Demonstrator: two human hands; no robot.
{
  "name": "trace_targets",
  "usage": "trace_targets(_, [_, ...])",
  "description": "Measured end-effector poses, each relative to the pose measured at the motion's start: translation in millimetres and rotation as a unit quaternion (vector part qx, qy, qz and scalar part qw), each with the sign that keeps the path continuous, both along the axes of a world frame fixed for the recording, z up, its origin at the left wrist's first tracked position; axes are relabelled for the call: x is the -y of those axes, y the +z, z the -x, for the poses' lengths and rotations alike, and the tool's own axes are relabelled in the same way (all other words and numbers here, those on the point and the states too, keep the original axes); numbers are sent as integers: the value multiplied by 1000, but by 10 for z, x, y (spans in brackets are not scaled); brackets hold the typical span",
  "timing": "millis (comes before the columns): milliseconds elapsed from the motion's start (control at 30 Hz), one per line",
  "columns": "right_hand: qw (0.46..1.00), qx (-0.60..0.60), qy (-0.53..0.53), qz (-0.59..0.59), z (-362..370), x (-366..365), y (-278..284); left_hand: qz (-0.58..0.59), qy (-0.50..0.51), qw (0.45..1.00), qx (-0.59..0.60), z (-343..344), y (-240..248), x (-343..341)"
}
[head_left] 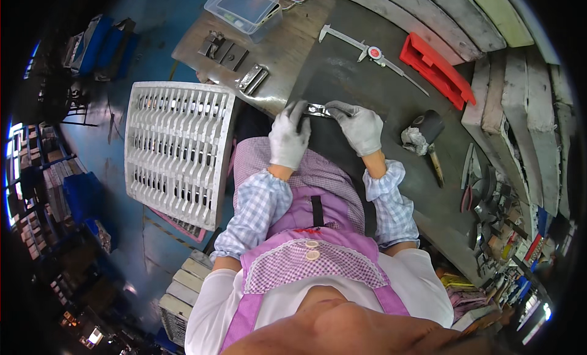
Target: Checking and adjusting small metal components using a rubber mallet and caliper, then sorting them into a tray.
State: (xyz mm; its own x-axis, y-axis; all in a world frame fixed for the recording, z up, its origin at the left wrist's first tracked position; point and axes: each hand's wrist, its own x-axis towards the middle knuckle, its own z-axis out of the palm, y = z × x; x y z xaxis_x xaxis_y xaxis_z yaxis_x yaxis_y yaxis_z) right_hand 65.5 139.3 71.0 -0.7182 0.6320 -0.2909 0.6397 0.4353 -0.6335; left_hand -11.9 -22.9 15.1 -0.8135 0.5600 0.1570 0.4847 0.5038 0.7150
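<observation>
Between my two gloved hands I hold a small shiny metal part [317, 110], flat and elongated, just above the dark tabletop. My left hand [290, 135] pinches its left end, and my right hand [358, 126] grips its right end with thumb and fingers. Both gloves are white with grey fingertips, which hide the part's ends. Beyond my left hand, on the worn board, lies a metal block fixture [253, 79] with a bright top. A darker metal fixture [223, 51] sits farther left of it.
To my left stands a white slotted tray [177, 152] with metal pieces in its rows. A clear plastic box [243, 11] is at the back. Dial calipers [374, 54], an open red case [435, 72], a mallet [423, 133] and pliers [469, 176] lie on the right; grey stacked trays [531, 121] stand beyond.
</observation>
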Motion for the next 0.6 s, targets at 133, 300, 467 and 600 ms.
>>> trace_targets(133, [995, -78, 23, 55, -167, -170, -175, 4, -97, 992, -78, -30, -152, -128])
trace_targets(300, [971, -220, -19, -88, -633, -428, -730, 111, -103, 978, -144, -166, -304, -184])
trace_targets(467, [942, -281, -30, -183, -623, -280, -905, 112, -89, 977, -155, -194, -284, -251])
trace_targets(600, [947, -302, -39, -100, -698, -315, -840, 124, -88, 977, -148, -220, -282, -221])
